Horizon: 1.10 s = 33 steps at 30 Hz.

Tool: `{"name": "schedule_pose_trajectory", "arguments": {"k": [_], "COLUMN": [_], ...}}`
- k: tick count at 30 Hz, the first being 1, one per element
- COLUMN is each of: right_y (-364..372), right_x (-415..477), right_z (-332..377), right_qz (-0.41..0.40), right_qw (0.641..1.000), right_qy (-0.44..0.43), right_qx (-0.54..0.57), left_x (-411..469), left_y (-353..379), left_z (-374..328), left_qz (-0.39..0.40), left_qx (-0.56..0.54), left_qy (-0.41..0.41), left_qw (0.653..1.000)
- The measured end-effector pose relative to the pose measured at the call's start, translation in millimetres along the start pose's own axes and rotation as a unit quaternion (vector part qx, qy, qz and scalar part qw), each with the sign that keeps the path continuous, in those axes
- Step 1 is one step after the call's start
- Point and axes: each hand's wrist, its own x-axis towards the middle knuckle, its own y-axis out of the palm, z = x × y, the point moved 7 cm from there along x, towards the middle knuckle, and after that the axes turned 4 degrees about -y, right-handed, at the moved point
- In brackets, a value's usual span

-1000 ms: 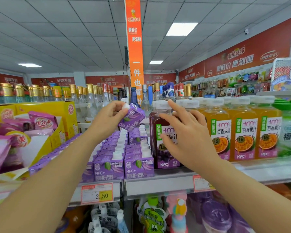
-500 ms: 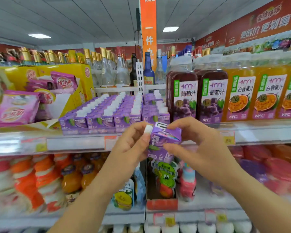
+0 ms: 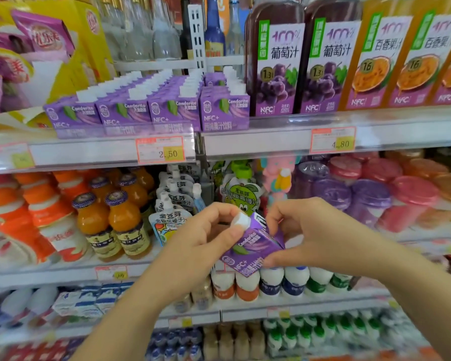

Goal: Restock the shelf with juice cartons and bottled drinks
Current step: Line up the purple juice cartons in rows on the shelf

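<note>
A small purple juice carton [image 3: 253, 247] with a white cap is held tilted in front of the lower shelves, between both hands. My left hand [image 3: 206, 246] pinches its cap end, and my right hand [image 3: 305, 235] grips its right side and bottom corner. Above, on the upper shelf [image 3: 271, 139], stand rows of identical purple cartons [image 3: 151, 105]. To their right stand dark grape juice bottles [image 3: 300, 58] and orange passion-fruit juice bottles [image 3: 401, 56].
Price tags [image 3: 160, 149] hang on the shelf edge. The shelf below holds orange drink bottles [image 3: 110, 220], white pouches [image 3: 171, 199] and purple and red cups [image 3: 375, 194]. Small yoghurt bottles [image 3: 271, 281] fill the rows under my hands. A yellow display box [image 3: 63, 48] sits at the upper left.
The carton came down from the upper shelf row to chest height. My right hand left the grape juice bottle and took hold of the carton. The view tilted down.
</note>
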Motion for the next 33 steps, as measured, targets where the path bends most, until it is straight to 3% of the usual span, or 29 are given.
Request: {"name": "schedule_pose_trajectory", "arguments": {"k": [6,10,13,25,30,33], "right_y": [10.4,5.6,-2.7,-5.3,-1.5,-4.6], "right_x": [-3.4,0.8,9.4,14.8,14.7,16.7], "right_z": [-7.9,-3.3,3.3,37.2,26.8,9.6], "right_qz": [0.002,0.004,-0.016,0.014,0.008,0.01], "right_qw": [0.999,0.994,0.998,0.963,0.969,0.995], "right_qy": [0.003,-0.018,-0.055,-0.227,-0.204,-0.087], "right_qx": [0.05,0.106,0.042,-0.144,-0.141,-0.038], "left_x": [-4.6,-2.2,-1.1,-7.5,-6.9,-4.5], "left_y": [0.7,7.4,13.0,32.9,34.2,28.3], "left_z": [10.1,34.5,43.2,52.8,56.3,52.9], "left_qz": [-0.006,0.029,0.059,0.161,0.155,0.133], "left_qx": [-0.004,-0.153,-0.249,-0.346,-0.348,-0.256], "left_qy": [-0.025,-0.136,-0.188,-0.256,-0.269,-0.262], "left_qw": [1.0,0.978,0.948,0.888,0.885,0.921]}}
